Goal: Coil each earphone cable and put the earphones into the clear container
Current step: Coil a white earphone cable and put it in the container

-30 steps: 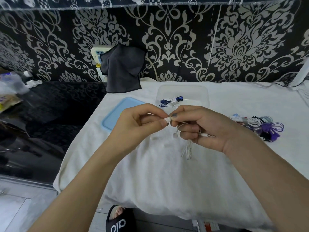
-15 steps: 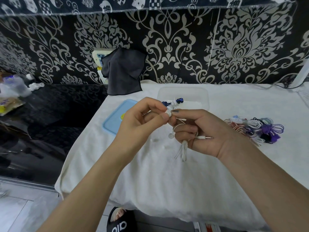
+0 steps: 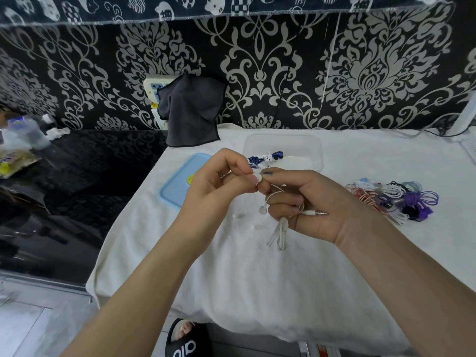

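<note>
White earphones [image 3: 279,228]: a thin white cable folded into a bundle, its loops hanging below the right hand [image 3: 306,202] above the table [image 3: 231,266]; one earbud dangles at the hand's left edge, and the metal jack plug [image 3: 315,213] juts out across the palm.
Handling: likely very light and limp; the cable looks springy enough to uncoil if the grip slackens, and the thin wire near buds and plug seems the fragile part.
Where to hold: judged best around the middle of the folded bundle, with the loose end pinched separately for wrapping.
Right hand: fingers curled around the bundle, forefinger and thumb meeting the left hand's at the top.
Left hand [image 3: 221,186]: thumb and forefinger pinch a small white piece, apparently the other earbud or cable end, right against the right fingertips.
Clear container [image 3: 313,150]: on the table just beyond both hands, already holding a coiled blue set [image 3: 265,158]; its blue lid [image 3: 177,186] lies beside it, partly behind the left hand.
Waiting pile [image 3: 394,199]: tangled earphones of several colours, on the table to the right, well apart from the hands.
</note>
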